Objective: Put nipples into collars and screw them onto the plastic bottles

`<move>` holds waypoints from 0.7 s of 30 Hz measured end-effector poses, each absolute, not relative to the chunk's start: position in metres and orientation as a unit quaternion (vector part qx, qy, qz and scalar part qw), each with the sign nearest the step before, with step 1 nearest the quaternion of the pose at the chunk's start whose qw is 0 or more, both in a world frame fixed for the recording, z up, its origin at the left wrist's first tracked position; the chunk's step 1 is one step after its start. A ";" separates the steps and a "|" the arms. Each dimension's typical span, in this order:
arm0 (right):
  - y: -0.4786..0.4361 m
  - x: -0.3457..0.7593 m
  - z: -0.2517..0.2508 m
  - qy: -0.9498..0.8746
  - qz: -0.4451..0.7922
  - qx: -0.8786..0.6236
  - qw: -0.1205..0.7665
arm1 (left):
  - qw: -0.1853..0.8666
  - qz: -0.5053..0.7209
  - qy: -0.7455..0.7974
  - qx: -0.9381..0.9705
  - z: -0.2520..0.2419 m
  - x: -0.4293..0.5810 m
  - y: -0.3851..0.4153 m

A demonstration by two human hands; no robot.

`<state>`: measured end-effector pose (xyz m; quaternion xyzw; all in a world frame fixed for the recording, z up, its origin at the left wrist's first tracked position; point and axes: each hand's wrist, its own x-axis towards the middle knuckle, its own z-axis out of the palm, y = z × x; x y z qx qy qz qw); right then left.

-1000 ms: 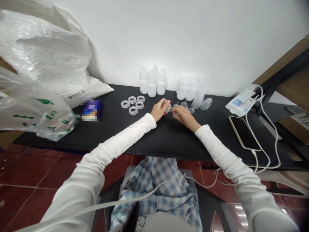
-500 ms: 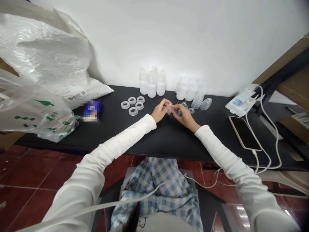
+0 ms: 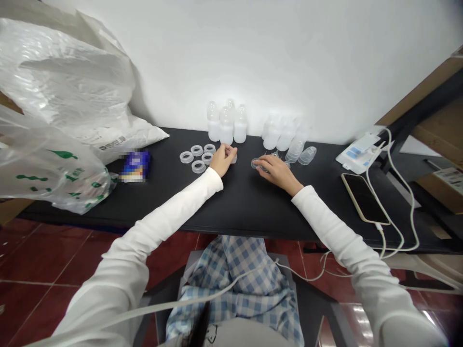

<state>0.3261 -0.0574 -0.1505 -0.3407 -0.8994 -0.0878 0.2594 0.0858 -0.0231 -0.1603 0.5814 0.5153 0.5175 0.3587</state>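
Observation:
My left hand (image 3: pixel 223 160) is pinched shut around a small clear piece (image 3: pixel 234 159), mostly hidden by the fingers, just right of several clear plastic collar rings (image 3: pixel 197 159). My right hand (image 3: pixel 278 172) has its fingertips on a clear silicone bottle nipple (image 3: pixel 256 164), with more nipples (image 3: pixel 277 154) partly hidden beyond it. Behind the hands, several frosted baby bottles (image 3: pixel 226 125) stand in a group, and more bottles (image 3: pixel 278 132) stand further right. Two clear bottle caps (image 3: pixel 302 154) lie on their sides nearby.
A black table (image 3: pixel 249 202) runs along a white wall. Plastic bags (image 3: pixel 50 149) bulge at the left, beside a blurred blue packet (image 3: pixel 135 166). To the right lie a phone (image 3: pixel 363 198) with a white cable and a white package (image 3: pixel 358 154). Cardboard stands beyond the table's right end.
My hands have moved apart: the left hand shifted left toward the rings with the small piece, while the right hand stays near the nipples.

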 end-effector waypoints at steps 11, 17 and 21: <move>-0.049 0.307 -0.156 -0.886 -0.159 -0.391 0.193 | 0.229 0.461 0.490 0.703 -0.175 0.081 -0.026; -0.043 0.298 -0.158 -0.881 -0.183 -0.400 0.172 | 0.175 0.424 0.498 0.735 -0.173 0.080 -0.028; -0.043 0.301 -0.157 -0.876 -0.210 -0.400 0.167 | 0.096 0.358 0.517 0.771 -0.168 0.081 -0.034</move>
